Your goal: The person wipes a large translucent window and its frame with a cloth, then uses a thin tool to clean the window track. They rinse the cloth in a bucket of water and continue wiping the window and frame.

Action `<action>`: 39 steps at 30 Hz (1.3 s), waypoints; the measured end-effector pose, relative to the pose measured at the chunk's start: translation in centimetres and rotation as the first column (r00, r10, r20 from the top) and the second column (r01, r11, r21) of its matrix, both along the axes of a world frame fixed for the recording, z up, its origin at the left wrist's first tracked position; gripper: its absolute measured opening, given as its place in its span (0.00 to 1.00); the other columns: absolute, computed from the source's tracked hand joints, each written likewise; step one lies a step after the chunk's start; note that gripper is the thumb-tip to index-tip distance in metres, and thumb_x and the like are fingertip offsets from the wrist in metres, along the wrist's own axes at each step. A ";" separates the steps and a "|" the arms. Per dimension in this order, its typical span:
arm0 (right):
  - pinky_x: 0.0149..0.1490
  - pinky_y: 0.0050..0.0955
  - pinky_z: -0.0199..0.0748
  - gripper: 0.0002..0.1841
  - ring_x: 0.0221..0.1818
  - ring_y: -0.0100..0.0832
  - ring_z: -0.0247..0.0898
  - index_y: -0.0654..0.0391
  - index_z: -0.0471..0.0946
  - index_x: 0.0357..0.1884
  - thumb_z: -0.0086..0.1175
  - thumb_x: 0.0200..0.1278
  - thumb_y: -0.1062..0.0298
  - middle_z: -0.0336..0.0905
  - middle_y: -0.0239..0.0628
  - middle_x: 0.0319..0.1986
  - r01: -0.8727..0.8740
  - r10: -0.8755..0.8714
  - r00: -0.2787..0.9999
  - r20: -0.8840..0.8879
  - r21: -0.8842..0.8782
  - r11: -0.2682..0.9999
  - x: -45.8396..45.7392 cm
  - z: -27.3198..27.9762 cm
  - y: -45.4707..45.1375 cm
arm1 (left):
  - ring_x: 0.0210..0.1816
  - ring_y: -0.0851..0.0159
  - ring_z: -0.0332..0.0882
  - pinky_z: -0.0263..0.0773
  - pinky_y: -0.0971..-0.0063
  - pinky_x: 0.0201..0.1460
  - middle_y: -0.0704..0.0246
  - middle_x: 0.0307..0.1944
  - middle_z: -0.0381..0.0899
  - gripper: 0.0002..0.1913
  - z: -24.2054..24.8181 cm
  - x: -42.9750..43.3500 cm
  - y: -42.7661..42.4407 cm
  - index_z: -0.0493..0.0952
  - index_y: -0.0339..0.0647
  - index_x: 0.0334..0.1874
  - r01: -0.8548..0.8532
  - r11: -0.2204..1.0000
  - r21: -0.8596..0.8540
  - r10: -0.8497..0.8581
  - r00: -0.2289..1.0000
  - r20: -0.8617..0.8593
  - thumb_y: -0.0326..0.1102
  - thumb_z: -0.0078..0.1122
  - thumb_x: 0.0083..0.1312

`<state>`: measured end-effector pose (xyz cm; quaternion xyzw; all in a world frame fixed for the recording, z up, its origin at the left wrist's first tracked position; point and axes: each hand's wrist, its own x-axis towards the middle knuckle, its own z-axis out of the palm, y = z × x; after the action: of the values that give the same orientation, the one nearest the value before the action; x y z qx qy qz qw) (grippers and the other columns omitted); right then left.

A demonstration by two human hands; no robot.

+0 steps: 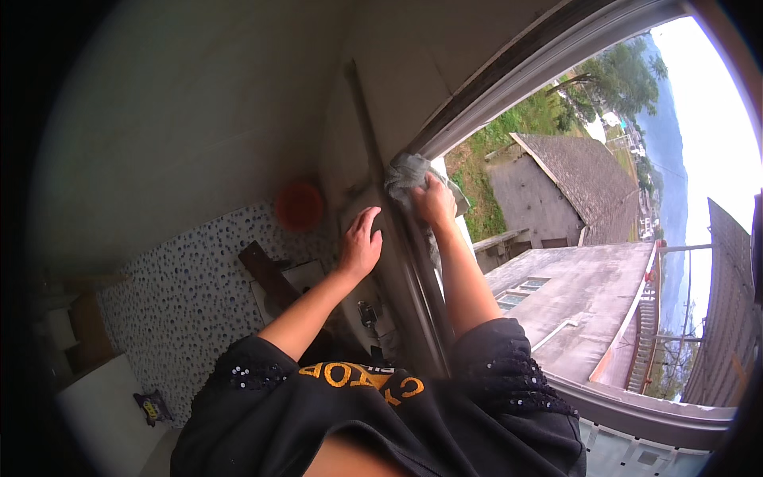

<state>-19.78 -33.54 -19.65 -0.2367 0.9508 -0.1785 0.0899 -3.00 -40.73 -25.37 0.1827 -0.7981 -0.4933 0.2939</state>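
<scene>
My right hand point(435, 200) grips a grey cloth point(408, 173) and presses it against the lower corner of the window frame point(477, 98). Part of the cloth hangs over the outer side of the sill point(420, 286). To the left of the sill, my left hand point(360, 244) is held in the air with nothing in it, thumb apart from the fingers. It is nearest to the wall below the window. The window stands open beside my right arm.
An orange-red basin point(299, 206) sits on the spotted floor point(179, 286) by the wall. A brown wooden board point(268, 271) lies near it. A purple packet point(152, 408) rests at lower left. Outside are a tiled-roof building point(572, 173) and a concrete wall point(572, 292).
</scene>
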 end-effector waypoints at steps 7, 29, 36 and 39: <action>0.50 0.40 0.69 0.27 0.47 0.47 0.73 0.46 0.72 0.55 0.57 0.52 0.49 0.77 0.49 0.41 -0.013 -0.003 0.991 0.135 0.117 0.993 2.0 0.1 7.5 | 0.42 0.58 0.77 0.71 0.68 0.46 0.60 0.49 0.72 0.24 -0.3 1.6 -0.6 0.65 0.42 0.55 0.088 0.985 0.149 -0.089 0.996 -0.004 0.23 0.56 0.54; 0.50 0.45 0.69 0.33 0.46 0.48 0.73 0.46 0.71 0.57 0.48 0.52 0.36 0.77 0.44 0.44 0.102 -0.075 0.992 -0.103 0.284 0.953 7.4 0.2 10.2 | 0.40 0.63 0.78 0.71 0.72 0.44 0.66 0.38 0.80 0.20 -9.1 43.3 -4.4 0.69 0.42 0.52 -0.798 0.603 0.008 0.577 0.442 0.687 0.36 0.56 0.57; 0.56 0.39 0.64 0.34 0.55 0.46 0.66 0.46 0.63 0.62 0.59 0.51 0.51 0.69 0.47 0.53 -0.291 0.280 0.948 -0.152 -0.054 0.955 3.9 0.8 2.4 | 0.38 0.68 0.76 0.69 0.76 0.45 0.66 0.39 0.78 0.21 -8.0 45.0 -2.1 0.67 0.41 0.56 -0.729 0.645 0.228 0.438 0.597 0.671 0.32 0.54 0.59; 0.54 0.39 0.66 0.42 0.51 0.44 0.71 0.47 0.64 0.61 0.59 0.43 0.38 0.75 0.45 0.46 -0.242 0.246 0.969 0.001 0.192 0.951 -0.7 0.2 0.8 | 0.38 0.68 0.76 0.70 0.76 0.44 0.65 0.38 0.78 0.21 -6.7 44.7 -2.8 0.67 0.40 0.55 -0.729 0.640 0.242 0.412 0.591 0.694 0.32 0.54 0.59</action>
<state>-20.48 -32.72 -19.41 -0.3447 0.9280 -0.0714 0.1224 41.73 -43.53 -32.03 0.6496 -0.5802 -0.4751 0.1251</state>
